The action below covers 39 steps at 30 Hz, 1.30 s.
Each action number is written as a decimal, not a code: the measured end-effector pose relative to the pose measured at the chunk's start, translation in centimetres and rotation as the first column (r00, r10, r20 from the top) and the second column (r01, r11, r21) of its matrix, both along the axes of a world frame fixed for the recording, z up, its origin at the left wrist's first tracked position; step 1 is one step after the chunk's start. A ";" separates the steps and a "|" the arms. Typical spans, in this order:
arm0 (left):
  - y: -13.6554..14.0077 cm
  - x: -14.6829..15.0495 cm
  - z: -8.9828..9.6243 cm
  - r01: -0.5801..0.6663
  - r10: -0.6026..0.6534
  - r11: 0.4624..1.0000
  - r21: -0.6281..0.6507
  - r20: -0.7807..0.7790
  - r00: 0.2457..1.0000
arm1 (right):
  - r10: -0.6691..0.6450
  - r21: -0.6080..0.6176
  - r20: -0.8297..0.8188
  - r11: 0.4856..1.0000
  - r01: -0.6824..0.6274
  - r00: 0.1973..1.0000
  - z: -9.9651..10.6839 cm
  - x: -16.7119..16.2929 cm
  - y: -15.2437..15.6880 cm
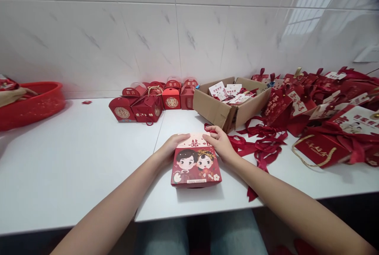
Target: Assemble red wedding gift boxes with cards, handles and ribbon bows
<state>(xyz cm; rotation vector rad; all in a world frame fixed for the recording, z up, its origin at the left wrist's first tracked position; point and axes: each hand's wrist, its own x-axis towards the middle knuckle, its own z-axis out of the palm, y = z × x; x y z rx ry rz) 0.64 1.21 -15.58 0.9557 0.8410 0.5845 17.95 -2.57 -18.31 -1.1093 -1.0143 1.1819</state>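
The fingers of the left hand (175, 143) and right hand (219, 143) are clasped on the far sides of a red gift box (196, 168), thumbs over its pale panel, on the white table (97, 168). The step seems to be steadying or shaping it; the next move likely calls for even two-handed pressure. Beyond, an open cardboard carton (211, 107) holds white printed cards (219, 90), and a red basin (44, 107) holds tan material (13, 96).

Indoor workspace; tiled wall (148, 42), white table (74, 168), clustered red boxes (148, 108)
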 end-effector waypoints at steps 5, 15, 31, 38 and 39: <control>0.0 0.0 0.2 -0.030 0.029 0.998 0.049 0.008 1.000 | 0.011 -0.005 0.021 1.000 -0.011 1.000 0.5 0.2 0.0; 0.4 -0.6 -0.1 0.072 -0.080 0.995 0.068 0.123 0.989 | -0.107 0.266 0.445 0.964 -0.017 0.889 1.6 1.4 -0.7; 1.7 -0.4 -0.8 0.066 -0.095 0.986 0.153 0.186 0.978 | -0.421 0.388 0.907 0.840 0.379 0.003 12.3 19.2 13.5; 2.4 -0.4 -1.6 0.114 -0.138 0.984 0.135 0.181 0.974 | -0.069 0.070 0.997 0.921 0.382 -0.015 9.7 20.8 17.7; 2.4 -0.4 -1.6 0.117 -0.141 0.984 0.133 0.186 0.972 | -0.042 0.042 0.999 0.918 0.395 -0.008 9.4 20.8 18.0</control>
